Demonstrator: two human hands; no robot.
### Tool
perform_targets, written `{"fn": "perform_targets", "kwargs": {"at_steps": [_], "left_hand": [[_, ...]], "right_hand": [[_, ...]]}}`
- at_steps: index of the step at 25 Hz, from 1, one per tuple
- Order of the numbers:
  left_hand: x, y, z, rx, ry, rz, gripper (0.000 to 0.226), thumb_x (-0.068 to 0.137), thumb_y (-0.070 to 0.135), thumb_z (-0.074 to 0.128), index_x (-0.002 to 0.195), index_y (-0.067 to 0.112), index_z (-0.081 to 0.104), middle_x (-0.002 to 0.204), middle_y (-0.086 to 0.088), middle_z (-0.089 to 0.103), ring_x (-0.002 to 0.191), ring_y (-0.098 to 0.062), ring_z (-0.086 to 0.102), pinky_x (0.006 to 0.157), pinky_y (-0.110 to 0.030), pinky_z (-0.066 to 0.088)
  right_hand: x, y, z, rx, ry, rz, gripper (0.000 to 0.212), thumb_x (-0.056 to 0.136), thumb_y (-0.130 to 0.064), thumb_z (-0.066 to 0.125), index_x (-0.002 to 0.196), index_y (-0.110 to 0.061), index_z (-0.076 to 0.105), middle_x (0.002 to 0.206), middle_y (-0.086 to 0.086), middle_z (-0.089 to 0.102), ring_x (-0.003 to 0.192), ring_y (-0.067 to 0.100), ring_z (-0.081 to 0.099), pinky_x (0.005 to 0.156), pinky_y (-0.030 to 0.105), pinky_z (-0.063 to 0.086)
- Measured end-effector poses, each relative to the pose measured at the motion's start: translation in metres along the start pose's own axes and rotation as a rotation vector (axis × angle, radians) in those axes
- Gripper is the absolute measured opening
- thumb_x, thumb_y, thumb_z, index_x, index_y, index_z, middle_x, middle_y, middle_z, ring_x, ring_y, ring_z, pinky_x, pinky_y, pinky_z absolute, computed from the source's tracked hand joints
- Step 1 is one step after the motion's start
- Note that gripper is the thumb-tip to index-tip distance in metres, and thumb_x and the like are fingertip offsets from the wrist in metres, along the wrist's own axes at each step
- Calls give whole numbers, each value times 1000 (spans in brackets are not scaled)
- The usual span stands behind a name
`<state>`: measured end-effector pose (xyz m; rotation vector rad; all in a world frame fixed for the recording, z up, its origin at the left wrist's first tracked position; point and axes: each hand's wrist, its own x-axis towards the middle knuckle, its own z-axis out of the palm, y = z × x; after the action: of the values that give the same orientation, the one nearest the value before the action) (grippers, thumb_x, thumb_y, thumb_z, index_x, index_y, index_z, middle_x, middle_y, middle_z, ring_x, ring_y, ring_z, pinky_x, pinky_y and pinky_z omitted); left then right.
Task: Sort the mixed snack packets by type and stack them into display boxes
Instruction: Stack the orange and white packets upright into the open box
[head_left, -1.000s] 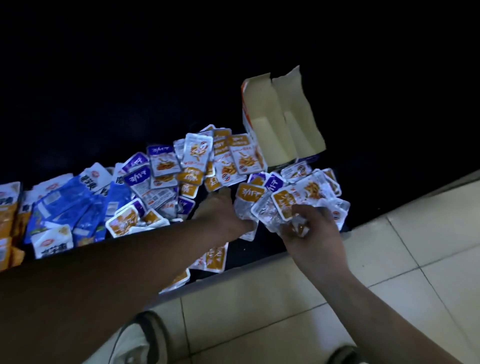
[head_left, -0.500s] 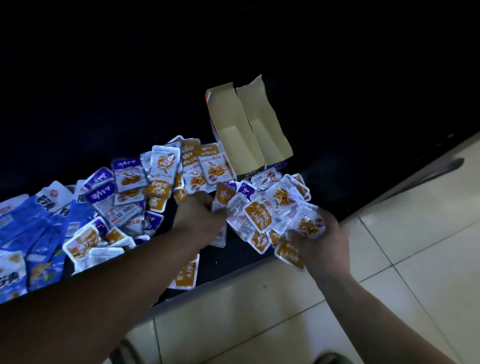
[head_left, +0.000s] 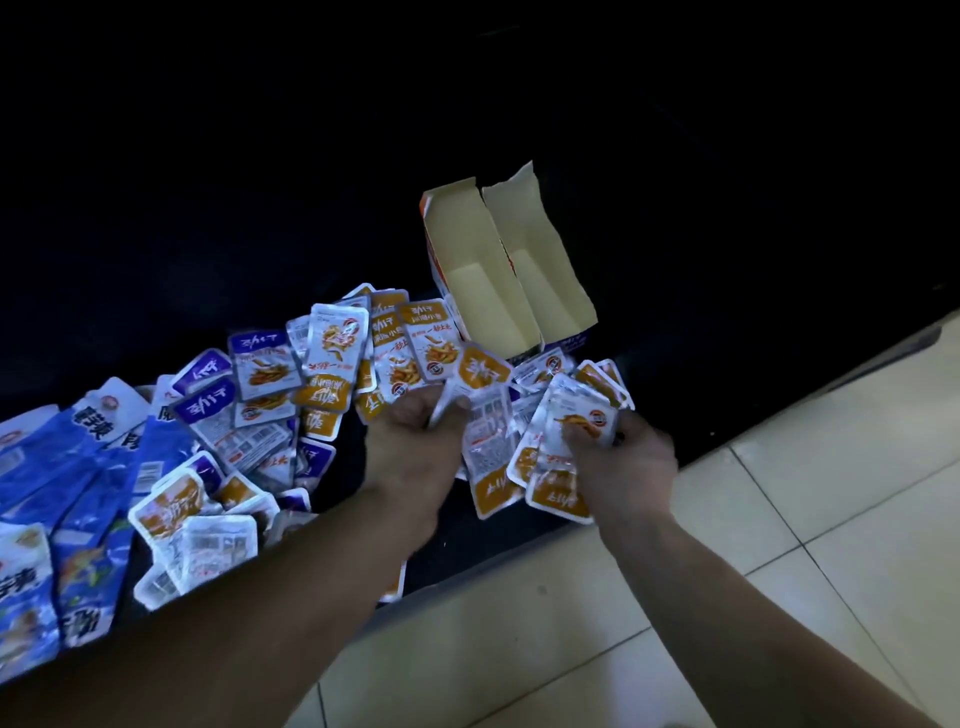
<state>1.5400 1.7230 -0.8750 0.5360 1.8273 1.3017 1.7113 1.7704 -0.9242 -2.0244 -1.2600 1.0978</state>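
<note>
Closed the gap between the hands since a second ago: lifted the left hand (head_left: 415, 452) off the heap, where it had lain on the packets, and brought it up beside the right hand (head_left: 623, 462). Pinched one orange packet (head_left: 485, 447) by its upper corner between the left thumb and curled fingers, printed back side up, orange band toward the near end. Gripped a fanned bundle of orange packets (head_left: 558, 467) in the right hand, fingers curled round it and thumb pressed on the top packet, more spread than half a second ago. Held packet and bundle touching, overlapped between the two hands, above the near part of the dark table (head_left: 727, 312).

Just behind the hands, two open display boxes (head_left: 483, 280), set side by side and touching, pale insides turned toward the camera, flaps up. Piled against the left box and spread leftward across the table, the mixed heap (head_left: 332, 364): orange packets nearest the boxes, purple packets (head_left: 260, 345) mixed in further left, larger blue packets (head_left: 67, 467) at the far left edge of the view. Partly hidden under the left forearm, a few more packets near the table edge. Below and to the right, pale tiled floor (head_left: 779, 571).
</note>
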Motion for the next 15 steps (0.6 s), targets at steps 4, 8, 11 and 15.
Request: {"fn": "perform_targets", "kwargs": {"at_steps": [4,8,11,15], "left_hand": [[-17,0,27,28,-139,-47,33,105,9,53,120,37,62,98,23,67,74,15,62,62,-3,48],[-21,-1,27,99,-344,-31,75,92,-20,44,138,39,54,114,23,69,88,10,68,67,-8,55],[-20,-6,19,116,-239,94,67,95,-14,50,140,35,53,117,28,61,89,20,63,65,-2,49],[-22,-6,21,177,-193,159,40,99,-5,51,102,30,69,80,30,67,55,2,56,49,-15,46]], "right_hand": [[-9,-21,3,96,-63,-6,30,74,-50,71,97,-31,68,95,1,71,82,24,72,79,48,62],[-20,-35,-3,255,-55,20,10,95,-23,68,104,-27,64,90,-9,71,86,17,72,73,34,60],[-30,-36,-1,269,-107,-36,35,102,-20,56,126,-45,52,116,-6,65,98,14,67,81,28,55],[-33,-39,-9,276,-142,-74,66,104,-15,50,153,-55,28,148,-5,49,122,20,59,98,38,52]]}}
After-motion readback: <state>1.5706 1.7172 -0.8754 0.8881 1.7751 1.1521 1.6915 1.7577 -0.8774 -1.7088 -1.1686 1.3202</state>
